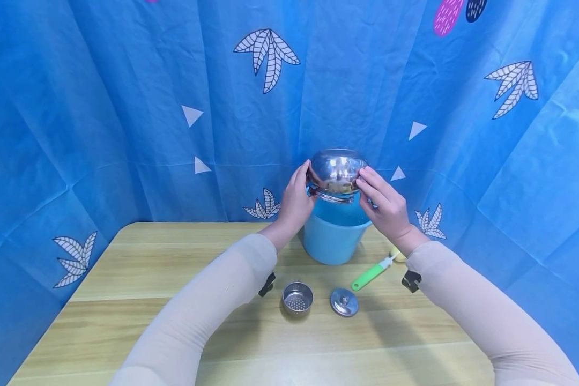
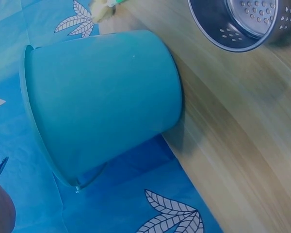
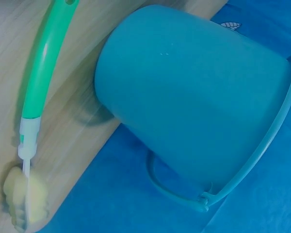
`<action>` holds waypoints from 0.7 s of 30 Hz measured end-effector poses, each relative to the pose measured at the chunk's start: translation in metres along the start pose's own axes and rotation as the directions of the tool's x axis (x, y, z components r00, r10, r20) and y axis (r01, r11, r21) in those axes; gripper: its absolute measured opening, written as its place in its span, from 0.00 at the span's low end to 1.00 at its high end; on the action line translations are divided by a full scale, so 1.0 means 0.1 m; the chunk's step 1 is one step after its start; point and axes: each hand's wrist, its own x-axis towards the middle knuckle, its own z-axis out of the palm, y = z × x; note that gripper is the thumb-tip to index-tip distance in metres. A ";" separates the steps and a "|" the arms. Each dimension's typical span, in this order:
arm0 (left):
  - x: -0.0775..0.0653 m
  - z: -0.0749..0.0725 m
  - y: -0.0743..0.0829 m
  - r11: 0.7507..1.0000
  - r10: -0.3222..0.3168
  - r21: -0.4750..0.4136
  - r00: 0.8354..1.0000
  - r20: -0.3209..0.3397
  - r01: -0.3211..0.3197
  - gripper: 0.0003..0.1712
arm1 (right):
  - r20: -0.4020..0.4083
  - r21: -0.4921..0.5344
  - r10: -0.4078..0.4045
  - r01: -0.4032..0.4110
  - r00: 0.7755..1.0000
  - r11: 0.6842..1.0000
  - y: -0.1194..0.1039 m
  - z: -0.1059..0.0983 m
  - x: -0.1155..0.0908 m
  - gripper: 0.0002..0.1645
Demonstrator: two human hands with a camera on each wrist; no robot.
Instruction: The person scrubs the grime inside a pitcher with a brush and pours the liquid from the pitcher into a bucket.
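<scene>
Over the light blue bucket (image 1: 335, 241), a shiny stainless steel teapot (image 1: 338, 170) is tipped with its rounded underside up and its mouth side down. My left hand (image 1: 296, 198) grips its left side. My right hand (image 1: 383, 203) grips the right side, fingers spread on the curved metal. A sliver of the left hand (image 2: 1, 208) shows at the edge of the left wrist view. The bucket (image 3: 194, 97) stands upright with its handle hanging down behind.
On the wooden table (image 1: 173, 284) in front of the bucket sit a perforated metal strainer basket (image 1: 297, 298) and a small round lid (image 1: 344, 302) with a knob. A green-handled sponge brush (image 3: 43, 73) lies right of the bucket. A blue patterned curtain (image 1: 140, 107) hangs behind.
</scene>
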 end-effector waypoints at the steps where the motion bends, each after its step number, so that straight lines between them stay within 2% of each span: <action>1: 0.00 0.00 0.00 1.000 0.003 0.003 1.000 -0.001 -0.003 0.51 | 0.001 0.001 0.000 0.000 1.000 1.000 0.00 0.00 0.00 0.26; 10: -0.02 -0.01 -0.03 1.000 0.029 0.006 0.999 -0.017 -0.028 0.52 | 0.007 0.003 -0.002 0.002 1.000 1.000 -0.01 0.00 -0.01 0.26; 21: -0.04 0.00 -0.08 1.000 0.009 -0.027 1.000 -0.007 -0.009 0.52 | 0.011 0.000 -0.002 0.002 1.000 1.000 -0.04 0.02 -0.04 0.24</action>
